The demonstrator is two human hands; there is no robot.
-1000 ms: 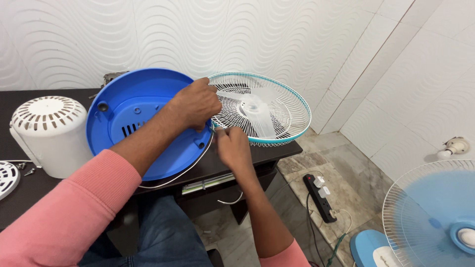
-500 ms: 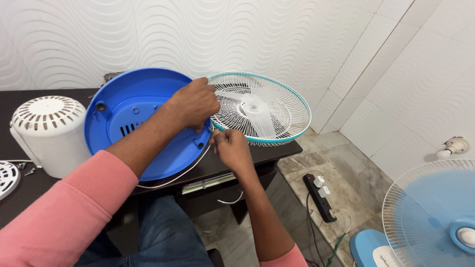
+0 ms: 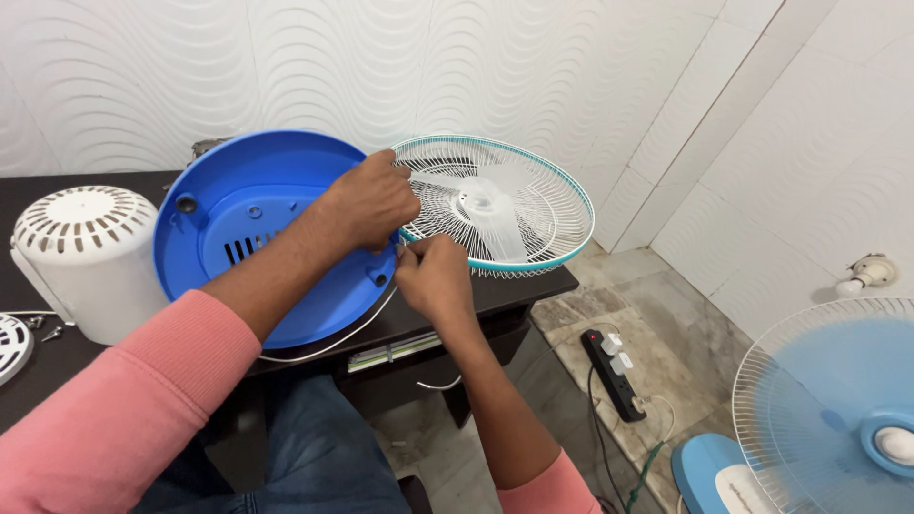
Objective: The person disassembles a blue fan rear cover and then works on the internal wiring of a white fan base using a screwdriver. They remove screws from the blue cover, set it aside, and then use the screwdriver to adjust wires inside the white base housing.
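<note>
Gripping round white wire fan guard with teal rim (image 3: 495, 205) at near edge, on dark counter (image 3: 519, 286) beside blue plastic dish-shaped housing (image 3: 257, 238) | left hand (image 3: 371, 200) clamped on rim | right hand (image 3: 433, 276) pinched beneath it | best held steady, worked clip by clip.

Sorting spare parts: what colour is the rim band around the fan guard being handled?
Teal, on a white wire fan guard; the head view shows it.

Left hand (image 3: 369, 202) grips rim of white wire fan guard w/ teal edge band (image 3: 495, 203), at guard's left side. Right hand (image 3: 434, 276) pinches same rim just below. Guard overhangs dark table's (image 3: 519, 286) right edge; round blue plastic fan base (image 3: 249, 224) leans beside it, white vented plastic housing (image 3: 84, 259) near left edge.
</note>
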